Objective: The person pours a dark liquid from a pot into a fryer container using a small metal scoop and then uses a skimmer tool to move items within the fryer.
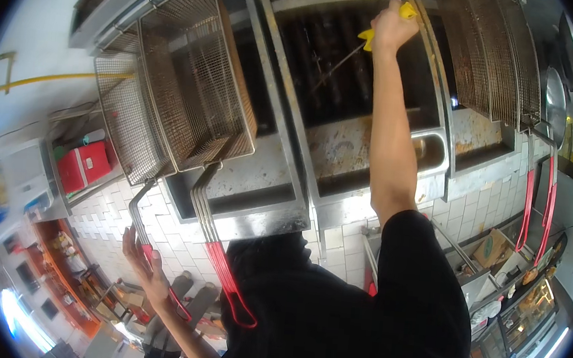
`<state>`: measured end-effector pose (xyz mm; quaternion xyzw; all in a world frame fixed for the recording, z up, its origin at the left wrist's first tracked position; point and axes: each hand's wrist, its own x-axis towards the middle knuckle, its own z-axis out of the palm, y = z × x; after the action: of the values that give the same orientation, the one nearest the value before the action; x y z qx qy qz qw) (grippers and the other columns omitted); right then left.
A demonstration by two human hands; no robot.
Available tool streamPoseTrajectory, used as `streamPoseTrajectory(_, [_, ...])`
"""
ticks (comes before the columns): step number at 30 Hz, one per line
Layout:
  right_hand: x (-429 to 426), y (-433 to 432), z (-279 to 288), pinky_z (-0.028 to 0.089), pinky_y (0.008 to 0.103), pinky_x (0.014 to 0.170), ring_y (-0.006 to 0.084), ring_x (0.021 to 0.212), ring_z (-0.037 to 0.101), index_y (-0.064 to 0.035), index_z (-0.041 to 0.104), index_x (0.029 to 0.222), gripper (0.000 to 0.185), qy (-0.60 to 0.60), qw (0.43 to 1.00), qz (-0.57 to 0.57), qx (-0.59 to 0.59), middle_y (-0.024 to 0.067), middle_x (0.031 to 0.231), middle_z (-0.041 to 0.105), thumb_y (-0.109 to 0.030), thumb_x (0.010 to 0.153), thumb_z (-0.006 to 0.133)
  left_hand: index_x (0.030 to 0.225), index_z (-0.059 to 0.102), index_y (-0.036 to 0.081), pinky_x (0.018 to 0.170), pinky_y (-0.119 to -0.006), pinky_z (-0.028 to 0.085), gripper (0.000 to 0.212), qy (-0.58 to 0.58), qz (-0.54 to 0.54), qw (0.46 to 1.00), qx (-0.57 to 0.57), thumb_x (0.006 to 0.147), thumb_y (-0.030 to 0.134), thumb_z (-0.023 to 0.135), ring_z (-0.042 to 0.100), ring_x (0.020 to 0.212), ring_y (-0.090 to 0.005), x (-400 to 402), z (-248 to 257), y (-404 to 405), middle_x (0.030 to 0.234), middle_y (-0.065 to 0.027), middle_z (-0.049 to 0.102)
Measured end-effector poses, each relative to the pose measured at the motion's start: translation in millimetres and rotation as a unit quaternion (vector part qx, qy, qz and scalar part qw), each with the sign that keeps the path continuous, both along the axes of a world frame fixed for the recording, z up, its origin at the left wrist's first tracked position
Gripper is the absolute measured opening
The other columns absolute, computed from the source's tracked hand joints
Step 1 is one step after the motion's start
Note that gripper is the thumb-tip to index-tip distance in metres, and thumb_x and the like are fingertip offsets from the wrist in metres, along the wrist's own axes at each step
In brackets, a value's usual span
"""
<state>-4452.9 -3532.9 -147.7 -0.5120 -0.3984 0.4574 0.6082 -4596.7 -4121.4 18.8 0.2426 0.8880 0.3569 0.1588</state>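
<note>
My right hand (394,27) is closed around the yellow handle (407,10) of a thin metal rod tool (338,67). The rod points down to the left, over the dark inside of the middle fryer (339,158); its far end is hard to make out against the tubes there. My left hand (143,263) is at the lower left, beside the red-coated handle of the outer wire fryer basket (119,108), fingers apart; whether it touches that handle I cannot tell. A second wire basket (198,74) hangs next to it, its red-coated handle (222,270) reaching down near my black shirt.
More wire baskets (486,58) hang at the upper right, with red handles (527,210) pointing down. A yellow pipe (60,80) runs along the left wall. A red box (85,165) sits on a shelf. Cardboard (492,248) and a glass display case (530,313) stand at lower right.
</note>
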Motion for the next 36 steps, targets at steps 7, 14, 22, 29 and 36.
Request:
streamPoseTrajectory(7, [-38, -4, 6, 0.037, 0.0277, 0.039, 0.0120, 0.043, 0.047, -0.0041, 0.047, 0.068, 0.029, 0.170, 0.978, -0.015, 0.122, 0.0015, 0.055, 0.048, -0.014, 0.092, 0.060, 0.149, 0.025, 0.003, 0.114, -0.045, 0.024, 0.071, -0.006, -0.007, 1.000, 0.009, 0.093, 0.028, 0.061, 0.031, 0.140, -0.0311, -2, 2, 1, 0.151, -0.0166, 0.033])
streamPoseTrajectory(14, [-15, -91, 3, 0.025, 0.0241, 0.039, 0.0062, 0.042, 0.035, -0.0087, 0.039, 0.069, 0.035, 0.108, 0.992, 0.050, 0.031, -0.0012, 0.053, 0.039, -0.014, 0.098, 0.058, 0.148, 0.029, 0.001, 0.114, -0.044, 0.025, 0.067, -0.003, -0.005, 1.000, 0.020, 0.092, 0.020, 0.060, 0.034, 0.139, -0.0312, -1, 3, -2, 0.150, -0.0162, 0.034])
streamPoseTrajectory(22, [89, -108, 154, 0.043, 0.0315, 0.055, 0.0119, 0.051, 0.044, -0.0125, 0.049, 0.078, 0.033, 0.153, 0.976, 0.115, 0.101, -0.0037, 0.059, 0.043, -0.038, 0.096, 0.059, 0.147, 0.031, 0.001, 0.114, -0.044, 0.025, 0.064, 0.003, -0.024, 1.000, 0.006, 0.091, 0.016, 0.059, 0.036, 0.137, -0.0314, 2, 11, -3, 0.150, -0.0159, 0.035])
streamPoseTrajectory(29, [94, -88, 153, 0.047, 0.0393, 0.087, 0.0198, 0.087, 0.053, -0.0099, 0.040, 0.096, 0.031, 0.073, 0.958, 0.005, 0.278, 0.0055, 0.090, 0.049, -0.040, 0.102, 0.044, 0.147, 0.033, 0.007, 0.109, -0.045, 0.036, 0.063, 0.006, -0.038, 0.999, 0.015, 0.092, 0.021, 0.060, 0.042, 0.133, -0.0314, 2, 16, -7, 0.148, -0.0157, 0.038])
streamPoseTrajectory(36, [99, -95, 21, 0.049, 0.0332, 0.084, 0.0211, 0.089, 0.062, -0.0005, 0.063, 0.099, 0.026, -0.300, 0.928, 0.049, 0.214, 0.0120, 0.094, 0.066, -0.023, 0.089, 0.072, 0.146, 0.035, 0.004, 0.114, -0.042, 0.026, 0.059, -0.012, -0.066, 0.997, 0.038, 0.092, 0.012, 0.057, 0.036, 0.137, -0.0284, 1, 14, -15, 0.146, -0.0143, 0.040])
